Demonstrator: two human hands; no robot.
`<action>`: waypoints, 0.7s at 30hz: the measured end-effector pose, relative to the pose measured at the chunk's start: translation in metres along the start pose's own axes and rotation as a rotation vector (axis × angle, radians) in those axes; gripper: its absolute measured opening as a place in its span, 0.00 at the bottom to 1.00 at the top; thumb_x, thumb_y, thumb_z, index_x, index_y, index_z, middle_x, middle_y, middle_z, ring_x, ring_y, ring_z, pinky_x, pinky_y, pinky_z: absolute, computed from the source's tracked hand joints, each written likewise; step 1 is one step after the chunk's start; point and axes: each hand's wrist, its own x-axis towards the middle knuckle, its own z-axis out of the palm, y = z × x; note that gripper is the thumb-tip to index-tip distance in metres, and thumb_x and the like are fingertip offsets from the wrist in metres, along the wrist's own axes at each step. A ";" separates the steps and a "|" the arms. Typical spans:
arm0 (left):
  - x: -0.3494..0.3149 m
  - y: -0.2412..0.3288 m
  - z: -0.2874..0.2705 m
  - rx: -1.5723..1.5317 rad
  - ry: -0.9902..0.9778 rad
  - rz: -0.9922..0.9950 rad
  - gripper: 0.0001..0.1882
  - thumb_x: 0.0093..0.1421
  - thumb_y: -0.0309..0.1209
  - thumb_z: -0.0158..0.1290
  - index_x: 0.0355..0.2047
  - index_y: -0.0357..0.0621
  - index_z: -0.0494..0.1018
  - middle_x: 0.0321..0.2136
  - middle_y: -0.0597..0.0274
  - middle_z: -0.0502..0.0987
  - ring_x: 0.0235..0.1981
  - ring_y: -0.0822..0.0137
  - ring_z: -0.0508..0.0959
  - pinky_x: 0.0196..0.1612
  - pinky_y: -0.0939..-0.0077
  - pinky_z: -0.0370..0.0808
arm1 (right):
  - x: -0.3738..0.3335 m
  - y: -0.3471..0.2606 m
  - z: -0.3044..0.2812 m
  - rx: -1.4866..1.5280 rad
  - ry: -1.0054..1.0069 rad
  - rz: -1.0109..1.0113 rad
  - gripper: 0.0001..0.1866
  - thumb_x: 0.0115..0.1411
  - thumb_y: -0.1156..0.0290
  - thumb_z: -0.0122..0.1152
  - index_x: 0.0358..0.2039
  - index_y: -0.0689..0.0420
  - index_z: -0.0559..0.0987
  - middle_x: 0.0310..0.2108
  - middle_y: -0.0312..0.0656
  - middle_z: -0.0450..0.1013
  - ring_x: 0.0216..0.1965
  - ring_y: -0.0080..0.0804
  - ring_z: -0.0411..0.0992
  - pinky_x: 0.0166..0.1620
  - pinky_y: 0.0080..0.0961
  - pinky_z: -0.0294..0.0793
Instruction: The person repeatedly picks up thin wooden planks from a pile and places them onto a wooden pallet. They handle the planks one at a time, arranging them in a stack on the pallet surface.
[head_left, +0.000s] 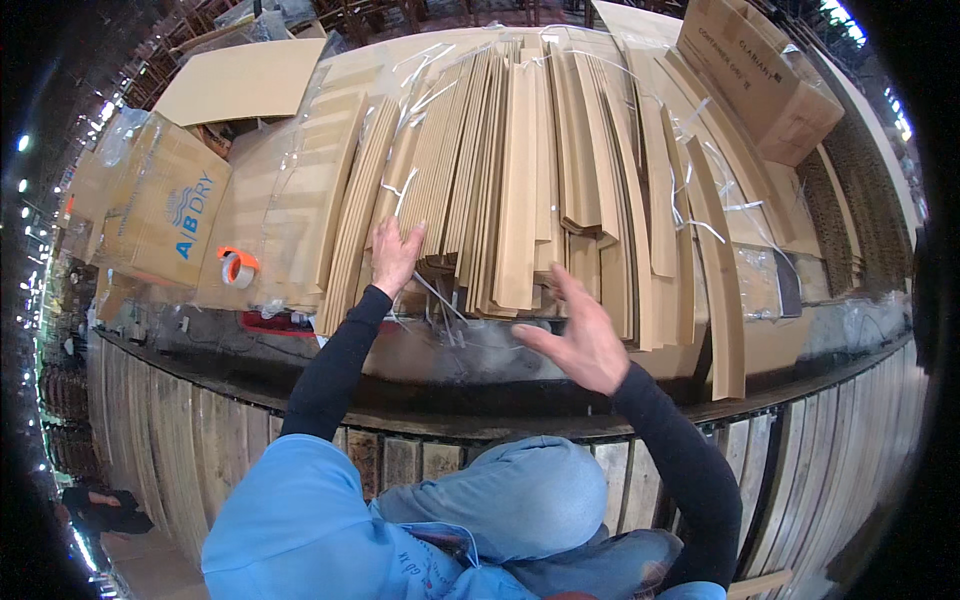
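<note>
A pile of long brown cardboard edge protectors (516, 190), bent into an L along their length, lies in front of me with the strips pointing away. My left hand (396, 258) is at the near end of the pile's left part, fingers slightly apart and seeming to touch the strips. Beside it runs loose white strapping (440, 296). My right hand (582, 340), a little blurred, is held near the front ends of the middle strips, thumb and fingers spread and nothing in it. Whether it touches a strip I cannot tell.
On the left stand a cardboard box (165, 200) and a roll of orange tape (238, 268). Another carton (760, 80) is at the far right, near more strapping (690, 200). A flat cardboard sheet (240, 80) lies far left. Wooden slats (400, 465) run below the bench's front edge.
</note>
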 end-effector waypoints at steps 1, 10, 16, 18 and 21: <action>0.001 0.004 -0.001 0.028 0.008 -0.005 0.40 0.61 0.55 0.56 0.52 0.24 0.67 0.54 0.28 0.70 0.60 0.37 0.67 0.65 0.52 0.62 | 0.011 -0.001 0.013 -0.017 -0.026 -0.009 0.48 0.57 0.53 0.69 0.66 0.72 0.58 0.63 0.65 0.62 0.65 0.56 0.63 0.67 0.45 0.61; -0.031 0.005 -0.012 -0.739 -0.075 -0.316 0.24 0.58 0.39 0.64 0.47 0.38 0.68 0.42 0.56 0.75 0.43 0.66 0.75 0.47 0.66 0.73 | 0.060 0.020 0.069 -0.337 -0.054 -0.150 0.54 0.51 0.59 0.73 0.69 0.70 0.52 0.67 0.64 0.57 0.70 0.57 0.55 0.69 0.47 0.56; -0.020 0.003 -0.036 -0.988 -0.222 -0.667 0.22 0.58 0.37 0.65 0.47 0.44 0.69 0.37 0.62 0.76 0.37 0.65 0.78 0.42 0.62 0.78 | 0.076 0.014 0.055 0.083 -0.098 0.014 0.63 0.49 0.47 0.74 0.70 0.75 0.47 0.69 0.69 0.52 0.72 0.57 0.51 0.73 0.41 0.52; -0.014 -0.025 -0.038 -1.139 -0.397 -0.717 0.21 0.61 0.42 0.63 0.49 0.47 0.71 0.40 0.63 0.78 0.37 0.66 0.79 0.43 0.62 0.81 | 0.085 0.008 0.044 0.274 -0.044 0.092 0.66 0.49 0.42 0.73 0.70 0.76 0.47 0.70 0.70 0.50 0.72 0.56 0.51 0.73 0.41 0.52; -0.035 0.053 -0.030 -1.357 -0.481 -0.543 0.22 0.66 0.52 0.55 0.50 0.51 0.71 0.39 0.62 0.79 0.38 0.65 0.79 0.39 0.58 0.80 | 0.081 0.027 0.024 0.385 0.116 0.154 0.63 0.51 0.41 0.72 0.70 0.74 0.49 0.69 0.71 0.51 0.72 0.57 0.52 0.71 0.48 0.55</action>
